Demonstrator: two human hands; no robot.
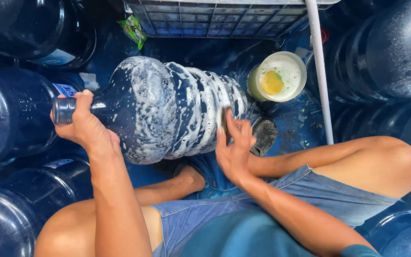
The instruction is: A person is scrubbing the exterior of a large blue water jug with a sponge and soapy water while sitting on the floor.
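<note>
The large blue water jug (167, 107), coated in white suds, lies on its side across the person's lap area. The left hand (84, 126) is closed around the jug's neck. The right hand (234, 147) presses a scrubbing sponge (225, 119) against the jug's ribbed base end, fingers clamped on it. Just beyond that end stands a soapy bowl (279, 76). More blue jugs (5, 114) surround the jug.

Water jug (167, 107): glossy blue plastic, foam-streaked. Shorts (262, 204): matt denim cloth. Crate (215, 16): plastic lattice.
</note>
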